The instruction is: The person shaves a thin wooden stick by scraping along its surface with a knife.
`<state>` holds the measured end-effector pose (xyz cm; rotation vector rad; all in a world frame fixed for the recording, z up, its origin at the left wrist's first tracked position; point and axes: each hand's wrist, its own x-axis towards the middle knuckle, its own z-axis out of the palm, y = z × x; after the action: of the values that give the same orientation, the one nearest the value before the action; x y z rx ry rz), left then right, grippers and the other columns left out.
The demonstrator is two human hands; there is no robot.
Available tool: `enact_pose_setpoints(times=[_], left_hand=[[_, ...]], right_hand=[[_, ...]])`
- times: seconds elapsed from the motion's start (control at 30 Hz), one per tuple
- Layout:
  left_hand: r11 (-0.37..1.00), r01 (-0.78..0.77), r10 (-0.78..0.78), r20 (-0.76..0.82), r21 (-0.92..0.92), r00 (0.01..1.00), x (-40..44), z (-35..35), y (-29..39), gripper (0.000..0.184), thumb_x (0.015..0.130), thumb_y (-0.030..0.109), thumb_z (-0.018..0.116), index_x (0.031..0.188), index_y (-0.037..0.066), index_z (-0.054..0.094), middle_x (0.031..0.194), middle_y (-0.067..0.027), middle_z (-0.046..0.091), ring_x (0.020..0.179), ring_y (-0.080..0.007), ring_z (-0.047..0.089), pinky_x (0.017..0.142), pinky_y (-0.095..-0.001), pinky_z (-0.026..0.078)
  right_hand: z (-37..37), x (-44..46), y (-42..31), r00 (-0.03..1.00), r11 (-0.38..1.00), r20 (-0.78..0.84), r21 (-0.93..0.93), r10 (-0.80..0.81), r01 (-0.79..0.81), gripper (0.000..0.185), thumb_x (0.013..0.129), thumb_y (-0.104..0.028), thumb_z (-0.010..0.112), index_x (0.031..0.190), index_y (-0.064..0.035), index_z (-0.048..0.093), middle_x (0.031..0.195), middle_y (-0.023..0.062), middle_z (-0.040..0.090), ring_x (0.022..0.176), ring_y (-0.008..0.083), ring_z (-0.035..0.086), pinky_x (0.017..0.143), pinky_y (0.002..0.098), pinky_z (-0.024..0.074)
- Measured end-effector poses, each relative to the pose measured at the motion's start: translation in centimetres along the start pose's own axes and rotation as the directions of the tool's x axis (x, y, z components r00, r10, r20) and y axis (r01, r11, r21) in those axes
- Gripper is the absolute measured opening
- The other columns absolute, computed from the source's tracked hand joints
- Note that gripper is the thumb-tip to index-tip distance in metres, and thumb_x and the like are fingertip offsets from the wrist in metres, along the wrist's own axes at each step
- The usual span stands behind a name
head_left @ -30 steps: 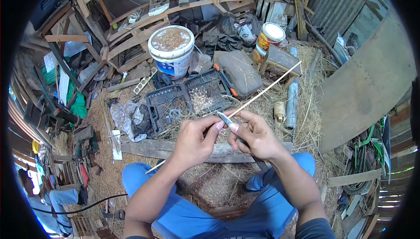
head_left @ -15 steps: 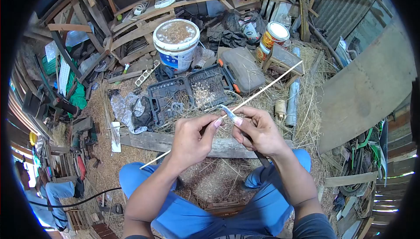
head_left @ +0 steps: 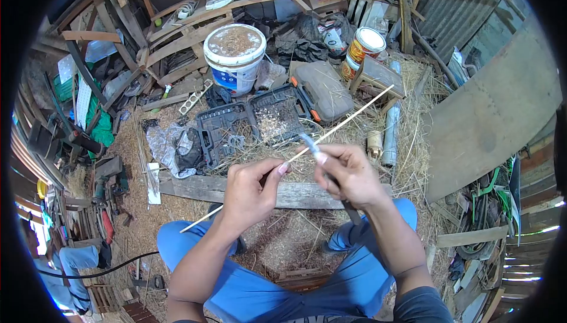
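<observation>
My left hand [head_left: 252, 193] is closed, pinching a thin pale stick, likely bamboo [head_left: 357, 112], between thumb and fingers. One end of the stick slants up to the right; the other comes out below my left wrist, over my knee. In my right hand [head_left: 353, 176], somewhat blurred, is a knife [head_left: 308, 142], its short blade pointing up and left across the stick. The knife's dark handle shows beneath that hand. Whether the edge touches the stick is hard to make out, and my right fingers partly hide the stick.
A wooden plank [head_left: 301, 195] lies just past my knees. Beyond it are an open tool case [head_left: 227, 128], a closed case [head_left: 323, 91], a white bucket [head_left: 235, 57] and paint cans [head_left: 367, 45]. Straw and shavings cover the ground. Another person's leg [head_left: 80, 258] shows at left.
My left hand has shifted left and the stick has slid down-left with it. A wider gap lies between my hands. The knife blade now points more steeply up-left.
</observation>
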<state>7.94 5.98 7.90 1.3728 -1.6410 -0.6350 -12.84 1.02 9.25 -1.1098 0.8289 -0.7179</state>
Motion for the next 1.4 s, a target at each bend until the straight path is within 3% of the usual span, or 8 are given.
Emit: enact_pose_setpoints(times=[0.23, 0.4, 0.43, 0.6, 0.67, 0.8, 0.97, 1.4], left_hand=[[1.000, -0.015, 0.014, -0.053, -0.016, 0.998, -0.5, -0.4, 0.5, 0.011, 0.095, 0.006, 0.067, 0.095, -0.001, 0.076, 0.064, -0.0091, 0.065, 0.051, -0.0063, 0.050, 0.048, -0.0267, 0.036], [0.999, -0.033, 0.034, -0.011, 0.024, 0.999, -1.2, -0.4, 0.7, 0.011, 0.094, 0.007, 0.068, 0.094, -0.001, 0.076, 0.065, -0.0100, 0.067, 0.052, -0.0074, 0.053, 0.049, -0.0266, 0.038], [0.998, -0.059, 0.059, -0.023, 0.024, 0.998, -1.2, -0.3, 0.4, 0.011, 0.094, 0.007, 0.068, 0.093, -0.001, 0.076, 0.066, -0.0105, 0.068, 0.053, -0.0081, 0.055, 0.050, -0.0266, 0.040], [0.994, -0.105, 0.106, -0.037, 0.010, 0.994, -0.8, 0.3, 0.6, 0.011, 0.094, 0.007, 0.068, 0.092, 0.000, 0.076, 0.066, -0.0119, 0.068, 0.056, -0.0095, 0.059, 0.053, -0.0266, 0.042], [0.999, -0.023, 0.023, 0.004, 0.022, 1.000, -0.7, 0.4, 0.8, 0.012, 0.094, 0.008, 0.067, 0.092, 0.000, 0.076, 0.067, -0.0117, 0.069, 0.055, -0.0091, 0.058, 0.052, -0.0265, 0.042], [0.998, 0.022, -0.025, 0.063, 0.053, 0.998, -0.8, 0.5, 1.5, 0.012, 0.095, 0.008, 0.067, 0.094, -0.001, 0.075, 0.069, -0.0115, 0.070, 0.054, -0.0090, 0.058, 0.051, -0.0263, 0.041], [0.996, -0.084, 0.084, 0.010, 0.017, 0.996, -1.2, 1.1, 1.3, 0.013, 0.095, 0.008, 0.066, 0.093, -0.002, 0.075, 0.067, -0.0100, 0.068, 0.053, -0.0074, 0.055, 0.050, -0.0269, 0.040], [0.997, -0.071, 0.070, 0.024, 0.028, 0.997, -1.2, 0.4, 1.4, 0.013, 0.095, 0.009, 0.067, 0.092, -0.002, 0.074, 0.065, -0.0120, 0.067, 0.052, -0.0091, 0.056, 0.050, -0.0280, 0.041]], right_hand=[[1.0, -0.4, 0.0, 0.992, 1.000, 0.128, -0.023, 0.004, -0.002, 0.029, 0.107, -0.012, 0.049, 0.131, -0.0015, 0.062, 0.066, 0.0012, 0.058, 0.043, 0.0020, 0.036, 0.039, 0.0215, 0.0253], [-0.4, -1.8, -0.3, 0.999, 0.999, -0.028, 0.023, -0.023, 0.024, 0.026, 0.106, -0.017, 0.053, 0.123, -0.0019, 0.066, 0.067, 0.0000, 0.057, 0.043, 0.0022, 0.038, 0.038, 0.0212, 0.0250], [-1.1, -1.8, -0.3, 0.990, 0.994, -0.088, -0.029, -0.107, 0.105, 0.025, 0.106, -0.018, 0.054, 0.121, -0.0016, 0.066, 0.067, 0.0000, 0.057, 0.042, 0.0027, 0.038, 0.037, 0.0215, 0.0246], [-3.1, -3.1, -1.9, 0.972, 0.984, -0.185, 0.072, -0.146, 0.162, 0.027, 0.107, -0.015, 0.051, 0.125, 0.0007, 0.064, 0.060, -0.0008, 0.049, 0.041, 0.0032, 0.034, 0.036, 0.0206, 0.0245], [-2.0, -2.8, -0.4, 0.989, 0.992, -0.081, -0.026, -0.126, 0.125, 0.028, 0.107, -0.014, 0.050, 0.126, 0.0008, 0.064, 0.061, 0.0000, 0.051, 0.041, 0.0036, 0.035, 0.037, 0.0213, 0.0258], [0.3, -3.0, 1.1, 0.997, 0.998, 0.073, 0.060, 0.017, -0.022, 0.029, 0.107, -0.014, 0.049, 0.130, -0.0013, 0.061, 0.068, 0.0031, 0.059, 0.042, 0.0024, 0.036, 0.038, 0.0223, 0.0253], [0.6, -3.6, 0.9, 0.996, 0.998, 0.076, 0.051, 0.042, -0.046, 0.031, 0.107, -0.014, 0.050, 0.134, -0.0019, 0.060, 0.068, 0.0033, 0.060, 0.042, 0.0020, 0.035, 0.038, 0.0221, 0.0248], [0.4, -3.3, 0.5, 1.000, 0.999, 0.022, -0.031, -0.019, 0.020, 0.033, 0.105, -0.012, 0.052, 0.134, 0.0021, 0.061, 0.068, 0.0029, 0.061, 0.045, 0.0014, 0.037, 0.040, 0.0207, 0.0272]])
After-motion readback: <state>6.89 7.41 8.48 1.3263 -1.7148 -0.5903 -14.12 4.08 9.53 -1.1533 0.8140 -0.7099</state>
